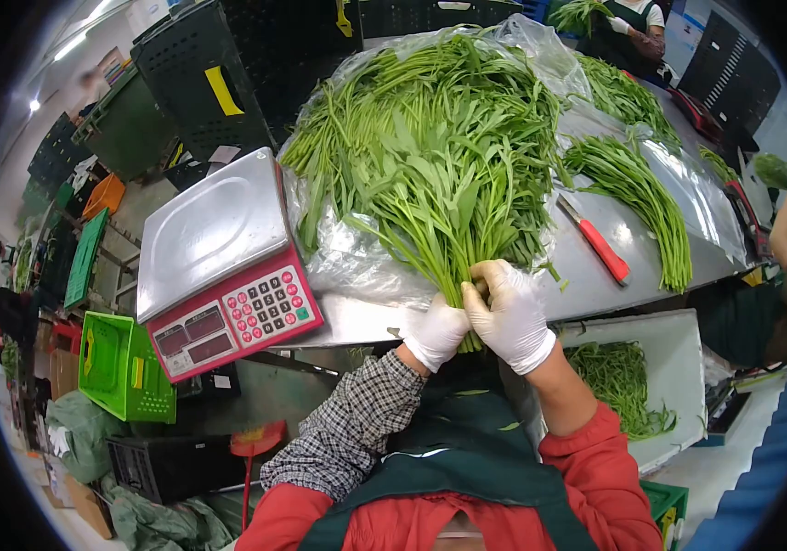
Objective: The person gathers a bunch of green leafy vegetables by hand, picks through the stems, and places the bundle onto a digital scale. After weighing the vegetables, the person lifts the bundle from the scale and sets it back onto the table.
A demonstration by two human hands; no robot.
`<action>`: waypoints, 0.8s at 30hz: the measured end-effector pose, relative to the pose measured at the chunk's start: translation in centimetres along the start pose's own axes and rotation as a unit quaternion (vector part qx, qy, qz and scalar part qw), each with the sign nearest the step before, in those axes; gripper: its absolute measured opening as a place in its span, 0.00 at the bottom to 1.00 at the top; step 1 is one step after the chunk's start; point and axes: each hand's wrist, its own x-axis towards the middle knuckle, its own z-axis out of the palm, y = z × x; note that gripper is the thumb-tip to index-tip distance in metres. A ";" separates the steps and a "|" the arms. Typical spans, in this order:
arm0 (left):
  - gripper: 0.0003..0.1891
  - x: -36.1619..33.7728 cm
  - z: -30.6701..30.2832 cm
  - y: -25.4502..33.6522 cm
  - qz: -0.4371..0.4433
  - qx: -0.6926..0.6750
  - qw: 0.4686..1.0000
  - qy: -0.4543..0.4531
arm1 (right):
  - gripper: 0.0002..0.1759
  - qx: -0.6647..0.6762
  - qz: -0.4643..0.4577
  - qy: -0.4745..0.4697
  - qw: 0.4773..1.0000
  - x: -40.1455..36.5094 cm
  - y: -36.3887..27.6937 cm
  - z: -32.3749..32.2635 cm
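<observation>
A bunch of water spinach (pixel 439 216) stands upright in front of my body, leaves pointing away and stems down. Wrapped round its lower stems is my left hand (pixel 437 333), in a white glove. My right hand (pixel 509 310), gloved too, pinches the same stems from the other side. Cut stem ends stick out below both hands. Behind the bunch rises a large heap of water spinach (pixel 356 119) on clear plastic. A red-handled knife (pixel 600 243) lies right of the heap, beside a separate laid-out bunch of greens (pixel 637 197).
A pink-red weighing scale (pixel 219 266) with a metal plate stands at the left. Below right, a white foam box (pixel 687 367) contains loose green trimmings. A lime-green crate (pixel 122 372) sits on the floor at left. Co-workers with gloved hands are at the right and back.
</observation>
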 end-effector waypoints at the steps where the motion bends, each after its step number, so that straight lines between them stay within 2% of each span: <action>1: 0.19 0.0 -0.1 0.0 -0.008 -0.007 1.000 -0.005 | 0.06 0.016 0.015 0.002 1.000 -0.1 0.0 0.1; 4: 0.23 0.2 -0.9 -0.4 -0.014 -0.023 0.999 -0.026 | 0.05 0.026 -0.021 0.033 0.999 -0.3 0.4 0.6; 7: 0.25 0.1 -1.9 -0.2 -0.047 -0.036 0.997 -0.056 | 0.04 0.153 -0.008 0.055 0.987 -0.8 1.3 0.9; 8: 0.26 0.0 -2.2 0.0 -0.063 -0.039 0.995 -0.066 | 0.04 0.319 0.173 0.007 0.932 -1.6 1.9 0.0; 9: 0.23 0.0 -2.1 0.4 -0.068 -0.056 0.994 -0.064 | 0.04 0.463 0.272 0.056 0.842 -0.9 0.5 -2.4; 10: 0.20 -0.2 -1.7 0.9 -0.071 -0.076 0.993 -0.061 | 0.06 0.522 0.174 0.159 0.820 -1.5 2.5 -2.9; 11: 0.17 -0.5 -1.4 0.9 -0.077 -0.098 0.991 -0.057 | 0.10 0.621 0.132 0.216 0.742 -1.2 3.2 -4.6; 12: 0.17 -0.6 -1.4 0.5 -0.083 -0.103 0.989 -0.061 | 0.15 0.701 0.108 0.228 0.667 -1.3 3.6 -6.2; 15: 0.18 0.0 -1.8 0.2 -0.094 -0.097 0.987 -0.085 | 0.20 0.616 0.116 0.148 0.765 -1.3 0.7 -5.9; 16: 0.22 0.2 -2.6 -0.7 -0.110 -0.084 0.985 -0.102 | 0.18 0.561 0.089 0.058 0.821 -2.0 1.7 -4.8; 17: 0.21 0.2 -2.8 -1.1 -0.098 -0.091 0.986 -0.105 | 0.12 0.443 0.136 0.000 0.886 -2.5 1.4 -4.4; 18: 0.21 -0.5 -1.9 0.1 -0.062 -0.084 0.989 -0.101 | 0.08 0.393 0.214 -0.016 0.894 -1.6 -1.1 -4.2; 19: 0.21 -0.4 -2.4 -0.5 -0.044 -0.066 0.993 -0.092 | 0.08 0.336 0.179 -0.036 0.924 -1.9 0.0 -2.9; 21: 0.21 -0.3 -2.7 -0.9 -0.065 -0.140 0.981 -0.113 | 0.09 0.204 0.072 -0.032 0.976 -1.3 -0.1 -2.0; 24: 0.25 -0.5 -2.4 -0.1 -0.039 -0.122 0.984 -0.128 | 0.14 0.194 0.058 0.024 0.979 -1.1 0.2 -1.0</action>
